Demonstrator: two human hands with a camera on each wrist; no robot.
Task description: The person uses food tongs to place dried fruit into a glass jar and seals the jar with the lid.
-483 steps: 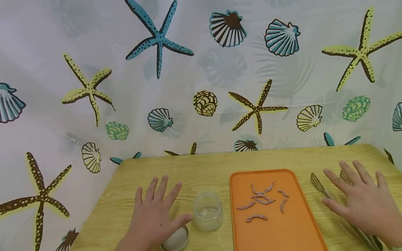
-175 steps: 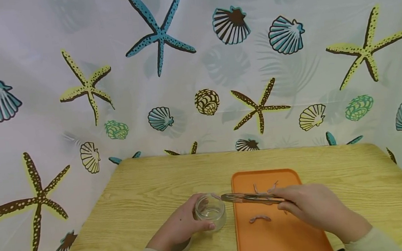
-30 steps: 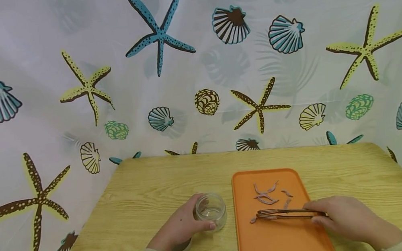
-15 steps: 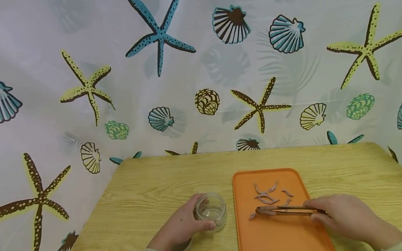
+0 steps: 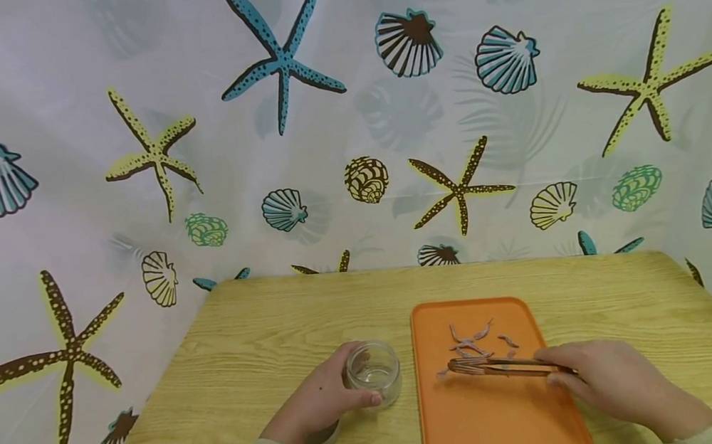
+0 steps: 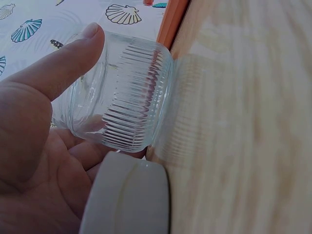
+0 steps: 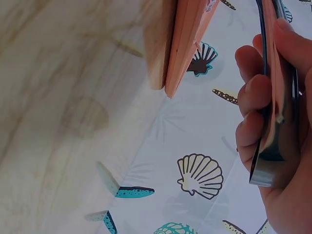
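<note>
My left hand (image 5: 322,394) holds a clear glass jar (image 5: 373,374) upright on the table, thumb on the near side; its ribbed wall shows in the left wrist view. My right hand (image 5: 616,379) grips metal tongs (image 5: 505,366), which reach left over the orange tray (image 5: 473,432). At the tongs' tips a small, thin, curved greyish-pink piece (image 5: 443,373) sticks out. Several similar shrivelled pieces (image 5: 469,347) lie on the tray's far half. In the right wrist view, fingers and thumb are wrapped round the tongs' handle (image 7: 280,126).
A round lid (image 5: 321,440) lies on the table close to my left hand, partly hidden by it; it looks pale in the left wrist view. The wooden table (image 5: 263,324) ends at a curtain (image 5: 332,242) printed with shells and starfish.
Over the last second the tongs and the piece at their tips have moved slightly away from me. Earlier, the tongs held another piece at the jar's rim; at first, both hands were spread and empty.
</note>
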